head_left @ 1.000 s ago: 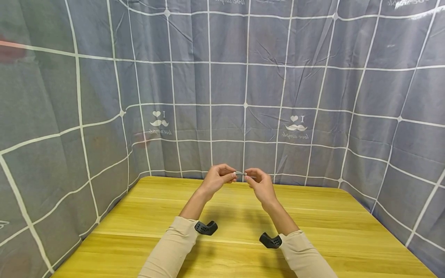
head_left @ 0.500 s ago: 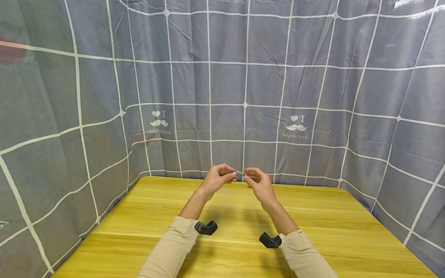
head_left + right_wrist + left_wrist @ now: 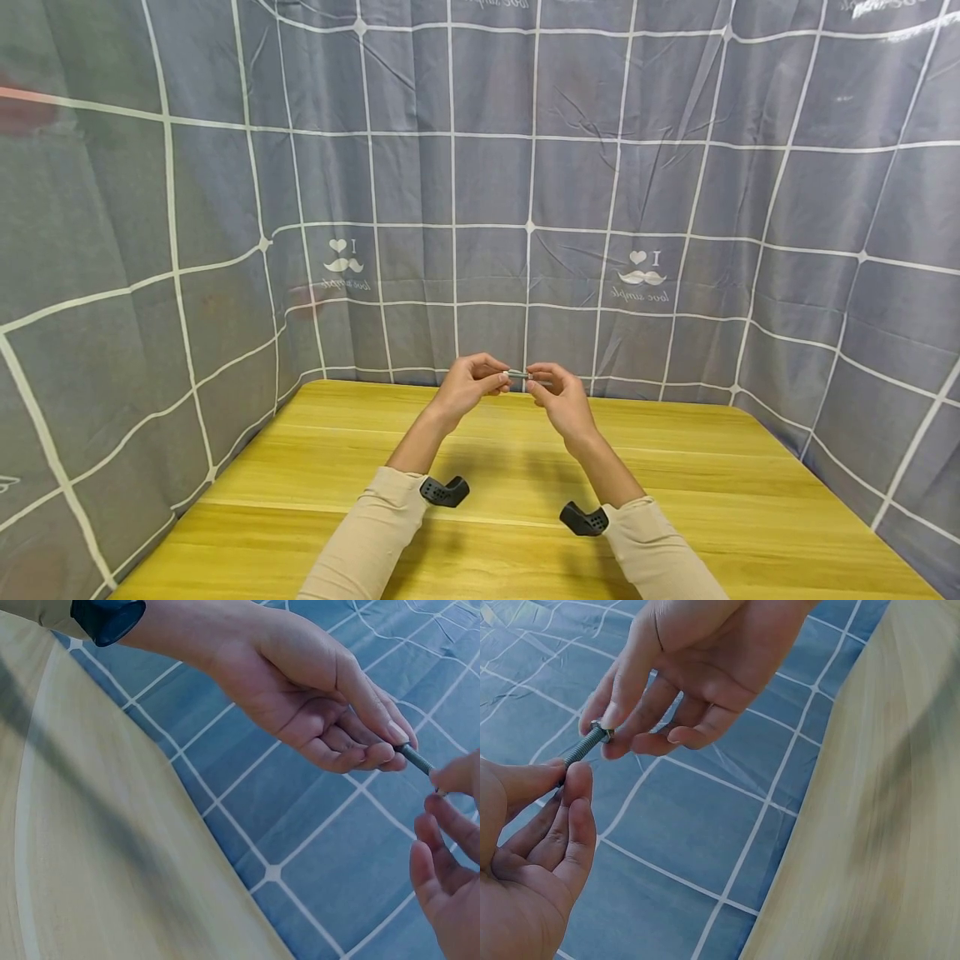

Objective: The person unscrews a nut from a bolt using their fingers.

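Observation:
A threaded metal bolt (image 3: 583, 747) is held level between the two hands, just above the table's far edge. My left hand (image 3: 467, 387) pinches one end of it between thumb and fingers, hiding that end. At the other end, my right hand (image 3: 561, 397) pinches a small nut-like metal piece (image 3: 604, 730) around the shank, with its thumb and index finger. The bare shank (image 3: 417, 759) shows in the gap between the fingertips. A thin end seems to stick out past the right fingertips in the head view. The other right fingers curl loosely below.
The yellow wood-grain table (image 3: 510, 533) lies below both forearms. A grey curtain (image 3: 491, 183) with white grid lines surrounds it at the back and sides. Black wrist devices sit on the left sleeve (image 3: 375, 521) and the right sleeve (image 3: 652, 542).
Hardly anything differs. The right fingertips have shifted very slightly to the left along the bolt; the left hand and both arms keep their place.

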A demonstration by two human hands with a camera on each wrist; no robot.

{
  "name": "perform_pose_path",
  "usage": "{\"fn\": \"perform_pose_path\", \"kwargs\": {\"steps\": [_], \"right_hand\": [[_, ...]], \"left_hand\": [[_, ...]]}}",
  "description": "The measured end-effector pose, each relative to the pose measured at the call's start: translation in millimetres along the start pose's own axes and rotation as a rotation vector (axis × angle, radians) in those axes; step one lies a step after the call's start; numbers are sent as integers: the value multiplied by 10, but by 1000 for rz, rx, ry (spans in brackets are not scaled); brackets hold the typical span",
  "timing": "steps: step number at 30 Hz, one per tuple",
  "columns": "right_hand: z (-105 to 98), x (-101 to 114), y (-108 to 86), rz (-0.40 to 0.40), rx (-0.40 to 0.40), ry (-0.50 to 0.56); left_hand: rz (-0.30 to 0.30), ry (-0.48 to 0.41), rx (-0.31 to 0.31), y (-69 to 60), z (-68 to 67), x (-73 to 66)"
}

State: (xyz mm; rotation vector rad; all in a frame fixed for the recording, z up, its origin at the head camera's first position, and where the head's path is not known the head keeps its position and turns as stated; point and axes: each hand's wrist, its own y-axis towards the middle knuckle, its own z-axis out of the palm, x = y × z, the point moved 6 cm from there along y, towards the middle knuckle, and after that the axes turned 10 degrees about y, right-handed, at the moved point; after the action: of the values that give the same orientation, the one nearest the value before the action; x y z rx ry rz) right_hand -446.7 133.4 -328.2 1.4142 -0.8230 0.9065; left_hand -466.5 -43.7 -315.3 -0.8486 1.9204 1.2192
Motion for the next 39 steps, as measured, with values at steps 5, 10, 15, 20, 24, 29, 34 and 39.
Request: {"fn": "perform_pose_path", "kwargs": {"steps": [5, 10, 15, 20, 24, 29, 34, 39], "right_hand": [[-7, -4, -15, 4, -19, -9], [-18, 2, -13, -17, -42, -17], [-16, 6, -10, -22, -34, -2], [-23, -13, -13, -5, -55, 28], [-25, -13, -15, -17, -70, 29], [-18, 19, -4, -44, -48, 24], [-6, 30, -1, -37, -26, 66], [-16, 9, -3, -8, -48, 72]], "left_hand": [[7, 8, -1, -9, 7, -3], [11, 5, -1, 1, 13, -8], [6, -5, 1, 14, 10, 7], [4, -4, 8, 9, 18, 12], [-4, -1, 5, 6, 16, 9], [-2, -8, -3, 10, 4, 7], [-10, -15, -3, 0, -4, -14], [-2, -4, -1, -4, 2, -28]]}}
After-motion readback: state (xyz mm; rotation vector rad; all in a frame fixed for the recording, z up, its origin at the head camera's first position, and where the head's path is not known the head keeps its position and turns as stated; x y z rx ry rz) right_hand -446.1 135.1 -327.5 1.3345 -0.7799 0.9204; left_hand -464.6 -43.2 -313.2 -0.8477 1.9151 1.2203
